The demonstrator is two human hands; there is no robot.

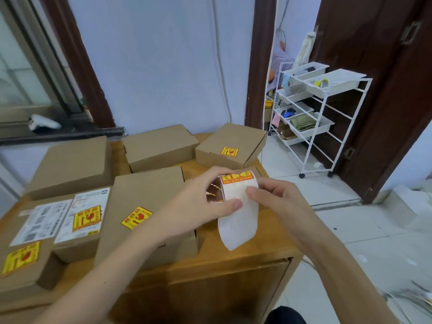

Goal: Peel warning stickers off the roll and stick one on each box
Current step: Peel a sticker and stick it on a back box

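Both hands are holding the sticker roll (231, 190) above the right part of the wooden table (233, 265). The left hand (201, 197) is gripping the roll from the left, thumb pressing on its front. The right hand (273, 197) is pinching the white backing strip (238, 228), which is hanging down from the roll toward the near edge. A yellow and red sticker (237, 177) is showing at the top of the roll.

6 cardboard boxes are sitting on the table. 4 are carrying a yellow sticker: the far right box (230, 146), the middle box (145, 206), the box with shipping labels (79, 220) and the near left box (21, 260). The far left box (72, 164) and the far middle box (159, 146) are showing plain tops. A white wire rack (320, 118) is standing on the floor at the far right.
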